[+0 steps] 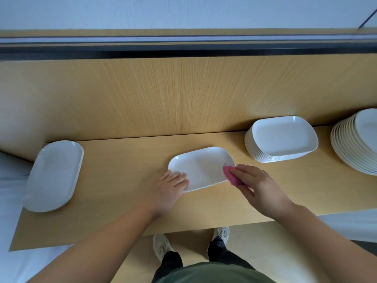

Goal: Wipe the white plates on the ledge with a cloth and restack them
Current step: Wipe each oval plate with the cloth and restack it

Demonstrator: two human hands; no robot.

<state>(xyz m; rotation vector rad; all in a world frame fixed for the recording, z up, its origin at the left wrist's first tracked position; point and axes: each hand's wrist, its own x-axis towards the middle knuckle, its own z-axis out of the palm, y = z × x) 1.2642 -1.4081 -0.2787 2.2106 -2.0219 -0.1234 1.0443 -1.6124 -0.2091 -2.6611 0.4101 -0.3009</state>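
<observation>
A single white rectangular plate (pixel 202 167) lies flat on the wooden ledge (pixel 126 201) in front of me. My left hand (pixel 173 183) rests with straight fingers on the plate's near left corner. My right hand (pixel 257 184) holds a bunched pink cloth (pixel 231 175) and presses it against the plate's right edge. A stack of several matching rectangular plates (pixel 281 138) stands to the right of it. At the left end of the ledge sits a short stack of oval white plates (pixel 55 174).
A tall stack of round white plates (pixel 355 144) is at the far right, cut off by the frame. A wooden back panel (pixel 163 94) rises behind the ledge. My shoes (pixel 162 247) show on the floor below the ledge's front edge.
</observation>
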